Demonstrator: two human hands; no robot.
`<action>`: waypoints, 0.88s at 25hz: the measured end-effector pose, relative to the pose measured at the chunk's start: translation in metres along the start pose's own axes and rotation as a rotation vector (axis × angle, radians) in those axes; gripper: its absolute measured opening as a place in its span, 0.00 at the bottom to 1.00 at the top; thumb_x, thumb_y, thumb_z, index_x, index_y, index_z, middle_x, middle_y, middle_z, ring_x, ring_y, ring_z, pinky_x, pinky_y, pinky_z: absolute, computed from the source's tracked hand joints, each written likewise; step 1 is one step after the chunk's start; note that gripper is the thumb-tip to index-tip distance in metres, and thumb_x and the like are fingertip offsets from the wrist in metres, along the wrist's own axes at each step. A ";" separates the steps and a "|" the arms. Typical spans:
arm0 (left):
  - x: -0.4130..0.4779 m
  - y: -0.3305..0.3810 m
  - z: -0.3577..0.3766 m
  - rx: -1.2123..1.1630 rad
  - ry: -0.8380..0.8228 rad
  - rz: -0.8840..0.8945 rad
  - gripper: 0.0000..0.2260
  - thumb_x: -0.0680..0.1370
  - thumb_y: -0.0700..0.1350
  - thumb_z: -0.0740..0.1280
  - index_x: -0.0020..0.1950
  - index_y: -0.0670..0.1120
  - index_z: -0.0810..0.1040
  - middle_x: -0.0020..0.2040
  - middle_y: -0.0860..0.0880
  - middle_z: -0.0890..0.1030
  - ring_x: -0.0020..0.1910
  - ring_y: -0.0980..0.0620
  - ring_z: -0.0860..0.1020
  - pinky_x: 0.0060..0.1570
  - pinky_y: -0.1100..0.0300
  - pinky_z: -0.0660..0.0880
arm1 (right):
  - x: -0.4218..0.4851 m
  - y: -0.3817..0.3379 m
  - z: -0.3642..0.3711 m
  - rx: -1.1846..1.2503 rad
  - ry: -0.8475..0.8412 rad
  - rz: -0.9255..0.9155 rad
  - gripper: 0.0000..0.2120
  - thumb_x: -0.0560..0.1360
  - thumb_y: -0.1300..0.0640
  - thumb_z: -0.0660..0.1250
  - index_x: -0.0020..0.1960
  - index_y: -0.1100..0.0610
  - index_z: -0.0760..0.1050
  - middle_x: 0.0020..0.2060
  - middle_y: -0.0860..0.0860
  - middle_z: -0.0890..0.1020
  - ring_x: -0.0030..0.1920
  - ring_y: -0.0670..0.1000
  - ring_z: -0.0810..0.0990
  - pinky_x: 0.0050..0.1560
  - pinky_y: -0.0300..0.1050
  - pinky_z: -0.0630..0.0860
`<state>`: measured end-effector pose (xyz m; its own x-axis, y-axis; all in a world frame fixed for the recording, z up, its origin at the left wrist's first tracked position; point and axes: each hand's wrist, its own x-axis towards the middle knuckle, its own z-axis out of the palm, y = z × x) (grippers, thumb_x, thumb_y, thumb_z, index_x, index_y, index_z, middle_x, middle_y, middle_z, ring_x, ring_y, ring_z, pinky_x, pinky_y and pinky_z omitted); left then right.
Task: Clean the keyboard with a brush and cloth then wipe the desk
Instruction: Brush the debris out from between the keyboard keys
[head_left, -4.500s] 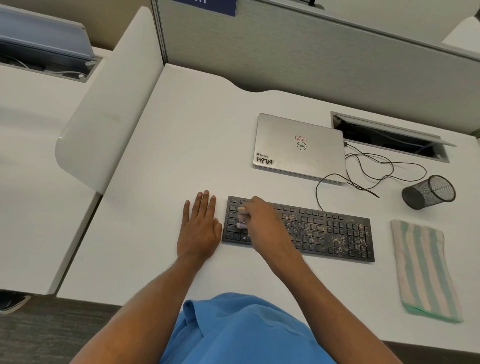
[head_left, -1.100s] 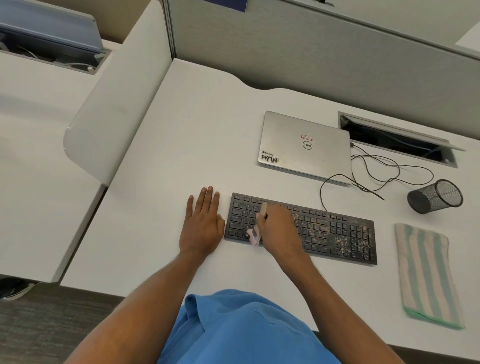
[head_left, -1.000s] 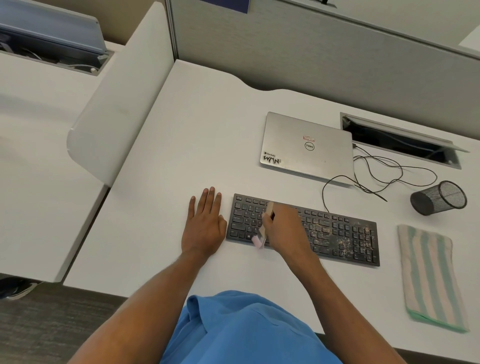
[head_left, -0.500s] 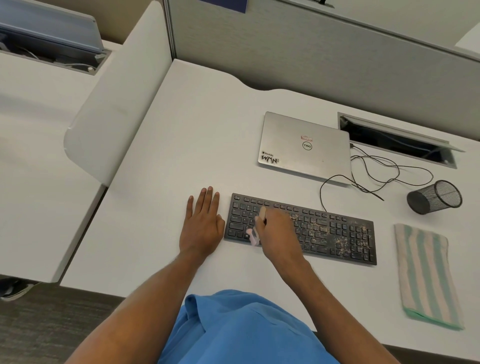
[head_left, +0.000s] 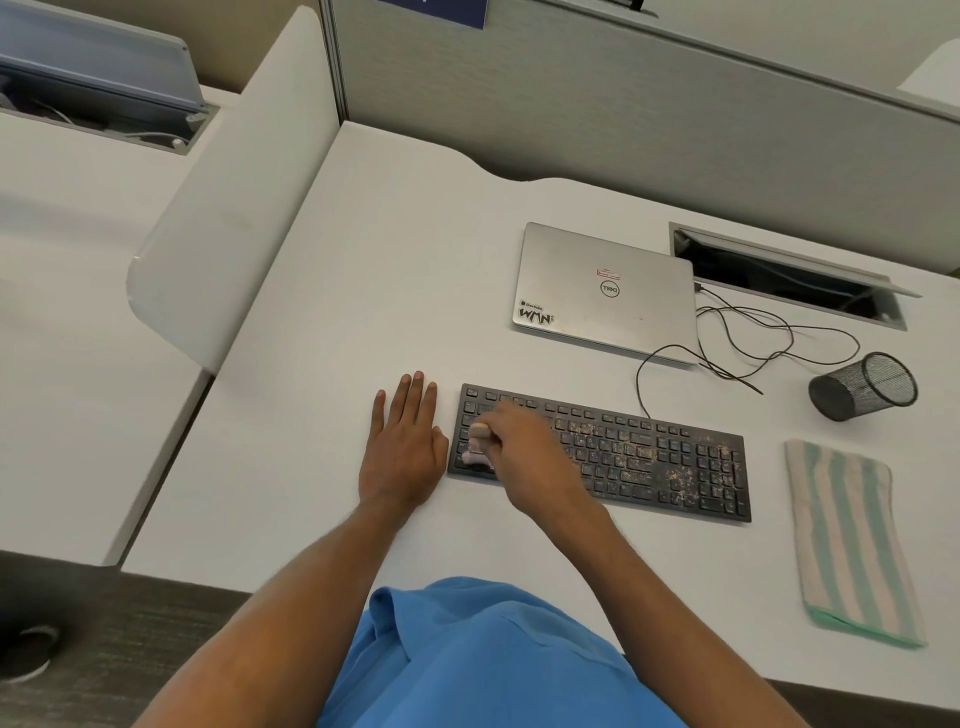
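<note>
Shifted leftward: right hand (head_left: 524, 449) grasping brush (head_left: 478, 444) on keyboard (head_left: 654, 457); left hand (head_left: 402, 452) flat, released, on counter (head_left: 363, 270); I'd keep strokes short.

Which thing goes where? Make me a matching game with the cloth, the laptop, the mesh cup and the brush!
Things:
1. striped cloth
2. laptop
3. mesh cup
4. brush

Places and states:
A. tipped over on its side
B. held in the right hand over the left end of the keyboard
C. closed, lying behind the keyboard
D. flat on the desk, to the right of the keyboard

Pairs: 1-D, 2-C, 3-A, 4-B.
</note>
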<state>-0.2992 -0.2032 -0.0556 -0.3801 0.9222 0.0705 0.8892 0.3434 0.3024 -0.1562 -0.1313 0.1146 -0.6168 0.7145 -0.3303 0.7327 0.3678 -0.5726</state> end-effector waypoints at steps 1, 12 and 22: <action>0.000 0.000 0.000 0.000 0.000 0.001 0.29 0.82 0.48 0.52 0.84 0.42 0.62 0.85 0.42 0.60 0.85 0.44 0.56 0.83 0.40 0.51 | -0.001 0.004 -0.001 0.010 0.002 -0.009 0.09 0.82 0.64 0.61 0.48 0.65 0.79 0.43 0.50 0.74 0.36 0.37 0.71 0.38 0.22 0.66; 0.000 0.000 -0.001 -0.010 -0.001 -0.008 0.29 0.82 0.48 0.53 0.84 0.42 0.62 0.85 0.42 0.60 0.85 0.44 0.56 0.83 0.40 0.50 | -0.002 0.031 0.000 0.274 0.047 0.131 0.07 0.81 0.68 0.61 0.51 0.61 0.76 0.38 0.42 0.73 0.35 0.33 0.76 0.44 0.27 0.78; 0.000 0.000 0.001 0.008 -0.011 -0.008 0.30 0.82 0.49 0.52 0.84 0.42 0.61 0.85 0.43 0.59 0.85 0.45 0.55 0.84 0.41 0.49 | -0.017 0.070 -0.003 0.487 0.208 0.359 0.06 0.78 0.56 0.62 0.47 0.48 0.77 0.42 0.45 0.81 0.43 0.46 0.82 0.58 0.63 0.81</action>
<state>-0.2993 -0.2032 -0.0567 -0.3845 0.9213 0.0571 0.8881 0.3524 0.2951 -0.0932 -0.1156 0.0827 -0.2524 0.8616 -0.4404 0.6382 -0.1939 -0.7451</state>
